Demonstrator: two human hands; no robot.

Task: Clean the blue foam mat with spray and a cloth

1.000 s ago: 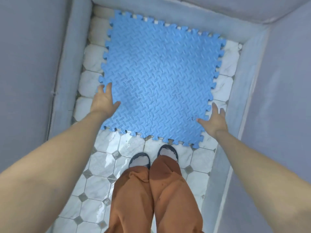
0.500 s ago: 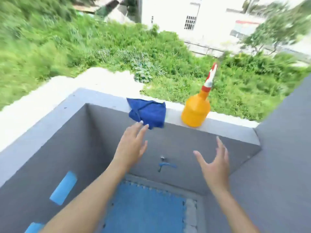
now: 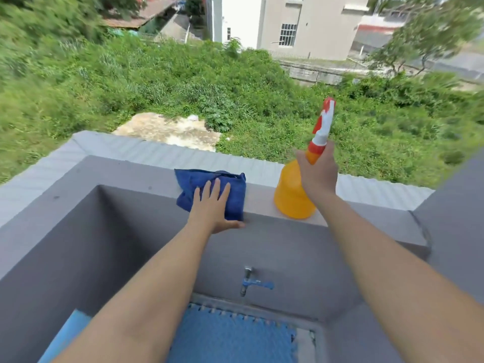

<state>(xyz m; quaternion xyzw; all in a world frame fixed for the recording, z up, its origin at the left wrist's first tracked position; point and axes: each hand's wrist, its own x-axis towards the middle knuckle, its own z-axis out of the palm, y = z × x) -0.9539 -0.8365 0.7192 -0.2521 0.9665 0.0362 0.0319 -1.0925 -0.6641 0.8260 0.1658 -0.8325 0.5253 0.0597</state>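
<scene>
Seen from above on a grey-walled balcony: green scrub (image 3: 183, 82) across the upper half of the frame, pale buildings (image 3: 275, 22) along the top edge. Grey parapet ledge (image 3: 131, 174) running across the middle of the frame, left to right. Blue foam mat (image 3: 230, 336) flat on the floor at bottom centre, toothed edge toward the wall, partly hidden by both forearms. Second blue panel (image 3: 70, 331) leaning at lower left. Orange spray bottle (image 3: 290, 195) upright on the ledge, right of centre, orange-and-white trigger head (image 3: 323, 127) rising above. Right hand (image 3: 318, 171) wrapped around the bottle's neck just under the trigger head, fingers curled out of sight behind it, back of the hand toward the camera. Dark blue cloth (image 3: 209, 187) crumpled on the ledge just left of the bottle, one part hanging over the inner edge, apart from the bottle. Left hand (image 3: 213, 205) laid flat on the cloth at centre frame, fingers straight and slightly spread, thumb out to the right below the cloth's lower edge against the wall. Small blue-handled tap (image 3: 252, 282) on the inner wall, lower centre, directly above the mat's far edge.
</scene>
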